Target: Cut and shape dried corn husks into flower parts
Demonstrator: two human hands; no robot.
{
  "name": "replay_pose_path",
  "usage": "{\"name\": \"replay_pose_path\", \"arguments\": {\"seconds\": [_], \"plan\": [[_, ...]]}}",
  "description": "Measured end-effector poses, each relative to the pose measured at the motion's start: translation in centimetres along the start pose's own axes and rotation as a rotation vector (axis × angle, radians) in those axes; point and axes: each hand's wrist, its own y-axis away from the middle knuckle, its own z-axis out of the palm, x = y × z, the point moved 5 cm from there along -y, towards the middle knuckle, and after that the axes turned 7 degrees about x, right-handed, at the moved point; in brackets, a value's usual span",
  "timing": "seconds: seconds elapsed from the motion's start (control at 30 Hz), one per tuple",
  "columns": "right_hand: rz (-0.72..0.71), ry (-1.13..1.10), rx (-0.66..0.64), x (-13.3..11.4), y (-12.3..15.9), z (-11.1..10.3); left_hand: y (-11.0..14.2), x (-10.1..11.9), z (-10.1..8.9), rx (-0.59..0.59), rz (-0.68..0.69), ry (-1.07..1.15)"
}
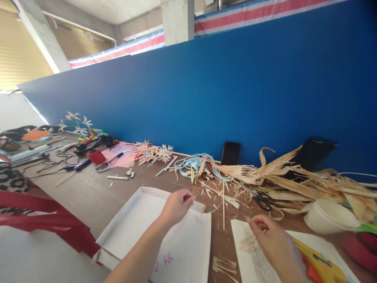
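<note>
Above a shallow white cardboard tray (pixel 129 220), my left hand (pixel 177 205) is closed in a pinch, its fingertips pressed together near the tray's right rim. My right hand (pixel 272 236) pinches too, over a handwritten sheet of paper (pixel 259 267) with dry pale scraps on it. What either hand holds, if anything, is too small to make out. Beside my right hand lies a yellow and orange tool (pixel 321 261), partly hidden by the wrist. Short cut husk strips (pixel 224 265) lie between tray and paper.
Dried corn husks (pixel 279 177), black-handled scissors (pixel 263 201) and a white tub (pixel 331 216) are on the right. A phone (pixel 231 153) leans against the blue partition (pixel 235 90). Husk flowers (pixel 159 152), a red thread spool (pixel 96 157) and cables stand farther left. A red chair (pixel 44 216) borders the table.
</note>
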Motion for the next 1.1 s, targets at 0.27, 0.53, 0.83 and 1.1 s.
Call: {"name": "replay_pose_path", "arguments": {"seconds": [0.27,0.53,0.83,1.1], "plan": [[-0.082,-0.134,-0.010,-0.2,0.2,-0.4,3.8,-1.7,2.3,0.039,0.018,-0.136],[-0.066,-0.113,-0.046,0.5,0.2,0.7,2.1,-1.5,3.0,-0.019,0.076,-0.179],[-0.109,-0.196,0.046,0.9,-0.4,0.2,0.3,-1.4,3.9,0.004,0.133,-0.229],[-0.107,-0.191,0.081,0.5,-0.2,-0.8,-1.0,0.0,4.1,-0.042,0.157,-0.319]]}}
